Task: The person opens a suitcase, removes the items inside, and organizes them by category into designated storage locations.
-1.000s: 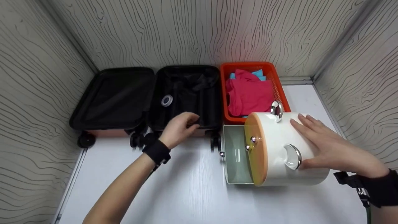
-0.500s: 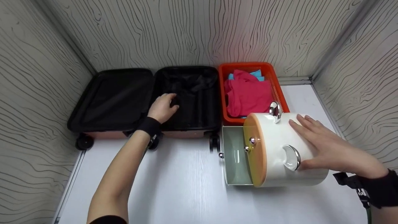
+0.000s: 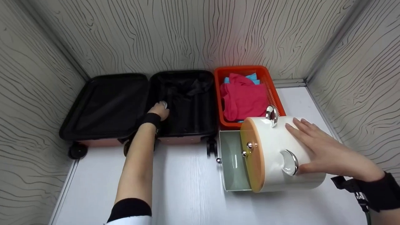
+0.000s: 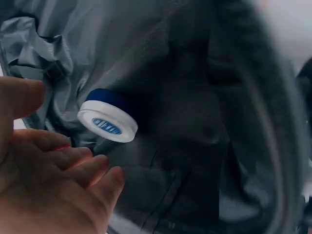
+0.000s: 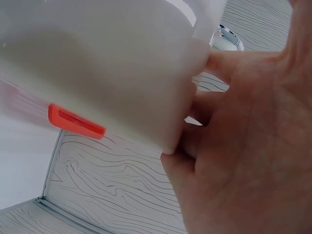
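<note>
My left hand [image 3: 160, 111] reaches down into the black-lined half of an open suitcase [image 3: 190, 120]. In the left wrist view, the fingers and thumb of that left hand [image 4: 58, 180] are apart, loosely bent, with nothing between them. Just beyond the fingertips lies a small round tub [image 4: 108, 122], white on one face with a blue oval label and dark blue behind. Its edge [image 3: 164, 104] peeks past the hand in the head view. My right hand [image 3: 325, 150] rests with spread fingers on a white rounded drawer box [image 3: 281, 137] with an orange-edged front.
A pale green drawer [image 3: 232, 159] sticks out of the box's front. Behind it, an orange basket [image 3: 218, 93] holds pink cloth [image 3: 247, 98] and blue cloth. The suitcase's other black half [image 3: 106, 106] lies at the left, with wheels [image 3: 77, 150] facing me.
My left hand has moved left and forward, from the suitcase's front edge down to the round tub. The right hand keeps its place on the box; the head view has shifted slightly.
</note>
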Motion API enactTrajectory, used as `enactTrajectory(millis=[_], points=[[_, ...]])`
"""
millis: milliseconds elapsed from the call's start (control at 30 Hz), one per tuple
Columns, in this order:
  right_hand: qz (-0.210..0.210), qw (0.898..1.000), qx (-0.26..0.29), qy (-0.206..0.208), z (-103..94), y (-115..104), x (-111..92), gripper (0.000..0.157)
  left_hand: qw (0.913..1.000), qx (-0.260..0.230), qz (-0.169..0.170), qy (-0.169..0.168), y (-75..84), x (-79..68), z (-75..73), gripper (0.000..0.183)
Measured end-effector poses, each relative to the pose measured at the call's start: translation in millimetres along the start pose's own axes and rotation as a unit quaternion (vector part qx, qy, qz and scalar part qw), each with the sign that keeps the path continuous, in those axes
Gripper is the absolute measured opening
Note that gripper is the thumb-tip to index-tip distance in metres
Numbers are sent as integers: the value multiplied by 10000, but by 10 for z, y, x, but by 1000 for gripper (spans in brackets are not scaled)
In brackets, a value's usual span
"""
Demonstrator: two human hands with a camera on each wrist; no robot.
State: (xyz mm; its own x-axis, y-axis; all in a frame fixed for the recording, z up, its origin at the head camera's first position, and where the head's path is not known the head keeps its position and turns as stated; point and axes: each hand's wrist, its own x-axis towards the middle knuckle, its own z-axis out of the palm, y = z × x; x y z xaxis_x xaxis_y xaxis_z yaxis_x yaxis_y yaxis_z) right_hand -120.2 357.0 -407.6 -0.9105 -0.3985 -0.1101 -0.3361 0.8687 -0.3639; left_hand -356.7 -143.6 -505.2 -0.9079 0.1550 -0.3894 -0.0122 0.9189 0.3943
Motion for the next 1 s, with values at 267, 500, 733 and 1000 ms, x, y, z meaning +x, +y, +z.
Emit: enactTrajectory(millis=[267, 500, 733, 1000], points=[[-88, 9999, -36, 76, 36, -6, 3, 125, 9972, 327, -283, -614, -157, 433, 221, 64], [-17, 10000, -21, 86, 14, -12, -10, 125, 9847, 1346, 224, -1080, -94, 557, 144, 43], [-14, 9999, 3, 110, 14, -6, -7, 125, 9897, 1185, -107, -796, -39, 433, 103, 39], [-95, 9998, -67, 155, 38, 8, -15, 125, 9943, 438, -2, -968, -102, 348, 102, 37]])
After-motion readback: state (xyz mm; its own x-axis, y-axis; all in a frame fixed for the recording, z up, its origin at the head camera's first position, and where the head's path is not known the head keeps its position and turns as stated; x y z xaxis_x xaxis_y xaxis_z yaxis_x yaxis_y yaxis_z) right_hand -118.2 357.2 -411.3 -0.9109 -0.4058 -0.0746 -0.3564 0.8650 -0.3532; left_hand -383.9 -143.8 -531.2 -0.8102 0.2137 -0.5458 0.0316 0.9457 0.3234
